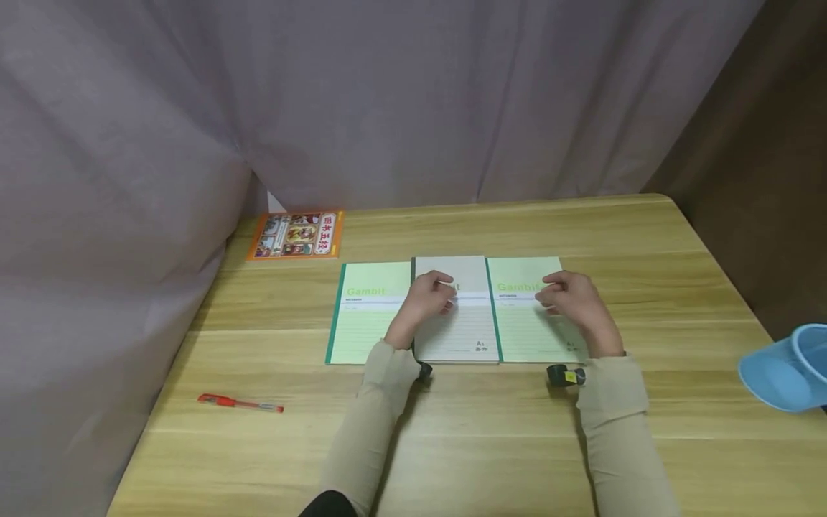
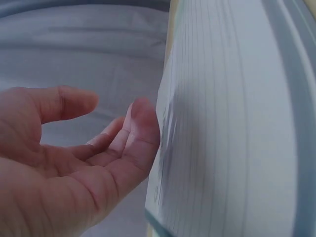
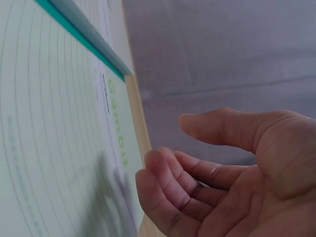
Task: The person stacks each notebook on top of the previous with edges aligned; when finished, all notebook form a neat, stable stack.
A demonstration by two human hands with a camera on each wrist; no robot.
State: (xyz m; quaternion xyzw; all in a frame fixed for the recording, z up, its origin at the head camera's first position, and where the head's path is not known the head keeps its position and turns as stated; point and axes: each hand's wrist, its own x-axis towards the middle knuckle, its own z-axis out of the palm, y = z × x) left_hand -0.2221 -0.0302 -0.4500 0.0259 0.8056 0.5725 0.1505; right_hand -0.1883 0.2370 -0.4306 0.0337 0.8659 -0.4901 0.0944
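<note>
Notebooks, three abreast on the wooden table in the head view: left hand over the middle grey notebook, right hand over the rightmost green notebook! Left wrist view: fingers loosely bent, thumb apart; touching the notebook, I can't tell. Right wrist view: fingers gently curved, thumb clear of them.

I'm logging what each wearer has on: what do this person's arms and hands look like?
The left hand and right hand are bare, with no gloves or rings visible. The left sleeve and right sleeve are long and plain beige. The left wrist camera looks black; the right wrist camera is black with a yellow mark.
</note>
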